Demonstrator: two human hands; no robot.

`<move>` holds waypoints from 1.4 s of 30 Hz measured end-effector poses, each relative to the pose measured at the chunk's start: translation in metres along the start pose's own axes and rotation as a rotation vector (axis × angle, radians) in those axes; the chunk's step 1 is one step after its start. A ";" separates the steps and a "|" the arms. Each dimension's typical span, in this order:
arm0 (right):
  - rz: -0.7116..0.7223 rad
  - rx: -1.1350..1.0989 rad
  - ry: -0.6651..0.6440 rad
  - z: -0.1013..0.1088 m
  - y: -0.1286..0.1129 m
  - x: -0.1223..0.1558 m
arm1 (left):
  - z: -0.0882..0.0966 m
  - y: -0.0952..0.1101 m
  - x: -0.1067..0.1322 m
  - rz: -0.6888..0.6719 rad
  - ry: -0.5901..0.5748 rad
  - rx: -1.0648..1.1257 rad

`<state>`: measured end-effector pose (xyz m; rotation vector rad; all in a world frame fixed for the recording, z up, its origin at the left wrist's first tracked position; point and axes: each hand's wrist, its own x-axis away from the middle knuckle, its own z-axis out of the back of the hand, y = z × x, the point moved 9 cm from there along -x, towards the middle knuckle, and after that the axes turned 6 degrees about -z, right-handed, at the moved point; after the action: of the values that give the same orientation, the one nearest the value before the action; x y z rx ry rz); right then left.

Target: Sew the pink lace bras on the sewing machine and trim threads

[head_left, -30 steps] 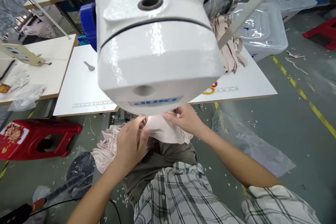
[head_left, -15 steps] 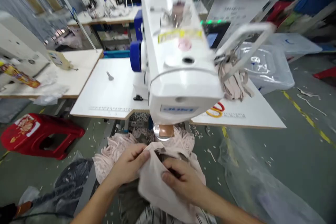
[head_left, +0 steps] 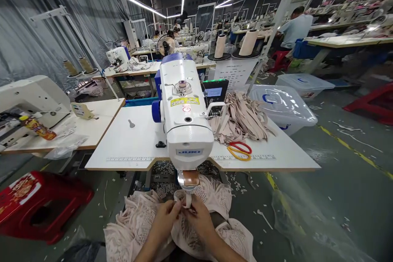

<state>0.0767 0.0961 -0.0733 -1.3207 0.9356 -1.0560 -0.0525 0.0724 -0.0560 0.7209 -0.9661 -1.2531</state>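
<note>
Left hand (head_left: 164, 217) and right hand (head_left: 199, 217) meet fingertip to fingertip, both pinched shut on narrow fold of pale pink lace fabric (head_left: 135, 229) directly beneath glossy white sewing machine head (head_left: 186, 125). Lace, soft and openwork, bunches in lap, spilling to both sides. Behind machine: smooth white rectangular worktable (head_left: 123, 147), heap of flat beige elastic strips (head_left: 242, 120), red-and-yellow-handled scissors (head_left: 239, 150) just beside heap. Red plastic stool (head_left: 37, 204) stands left on grey floor; clear lidded plastic bin (head_left: 284, 108) right of table.
</note>
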 end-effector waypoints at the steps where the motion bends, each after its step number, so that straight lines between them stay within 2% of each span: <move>1: 0.076 0.096 -0.024 0.000 -0.005 0.003 | -0.012 -0.004 -0.002 0.018 -0.032 0.087; 3: 0.171 0.230 -0.080 0.001 -0.012 0.008 | -0.019 -0.005 -0.005 0.010 0.014 0.126; 7: 0.203 0.360 -0.090 0.021 -0.026 0.010 | -0.012 0.004 -0.004 -0.045 0.118 0.034; 11: 0.278 0.411 -0.108 0.030 -0.049 0.006 | -0.016 0.025 0.001 -0.117 0.067 0.013; 13: 0.268 0.392 -0.118 0.031 -0.053 0.002 | -0.019 0.036 0.002 -0.144 0.031 0.048; 18: 0.192 0.337 -0.071 0.039 -0.044 -0.007 | -0.020 0.047 0.003 -0.137 0.027 0.093; 21: 0.213 0.322 -0.037 0.041 -0.040 -0.007 | -0.021 0.051 0.000 -0.132 0.059 0.045; 25: 0.338 0.459 0.047 0.041 -0.048 0.004 | -0.025 0.057 -0.009 -0.112 0.082 -0.033; 28: 0.436 0.658 -0.010 0.047 -0.055 0.003 | -0.024 0.054 -0.016 -0.100 0.037 -0.094; 30: 0.407 0.839 -0.028 0.074 -0.054 -0.017 | -0.020 0.046 -0.021 -0.090 -0.009 -0.160; 34: 0.145 1.046 0.304 0.202 -0.066 -0.088 | -0.017 0.037 -0.024 -0.139 -0.127 -0.335; 36: 0.036 1.134 0.349 0.251 -0.069 -0.119 | -0.017 0.038 -0.022 -0.165 -0.174 -0.411; 37: -0.005 1.172 0.321 0.265 -0.067 -0.131 | -0.017 0.039 -0.021 -0.169 -0.184 -0.439; 39: -0.054 1.232 0.239 0.278 -0.060 -0.142 | -0.014 0.040 -0.019 -0.153 -0.171 -0.469; 42: -0.037 1.295 0.177 0.271 -0.046 -0.130 | -0.007 0.038 -0.018 -0.099 -0.129 -0.430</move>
<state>0.2976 0.2988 -0.0208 -0.1616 0.1801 -1.4269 -0.0296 0.0972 -0.0294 0.3566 -0.7326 -1.5466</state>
